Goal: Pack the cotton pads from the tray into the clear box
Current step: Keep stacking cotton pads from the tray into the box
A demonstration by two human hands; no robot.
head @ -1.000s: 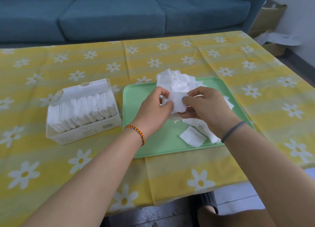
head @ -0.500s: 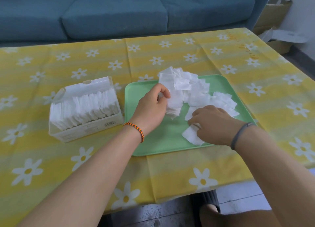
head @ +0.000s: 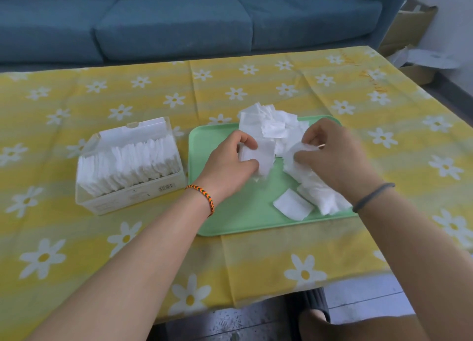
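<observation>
Over the green tray (head: 230,212), my left hand (head: 227,164) pinches a stack of cotton pads (head: 263,156); my right hand (head: 332,156) pinches more at 3 o'clock. At 9 o'clock, the clear box (head: 133,197) shows a barcode label (head: 165,187), unreadable.
</observation>
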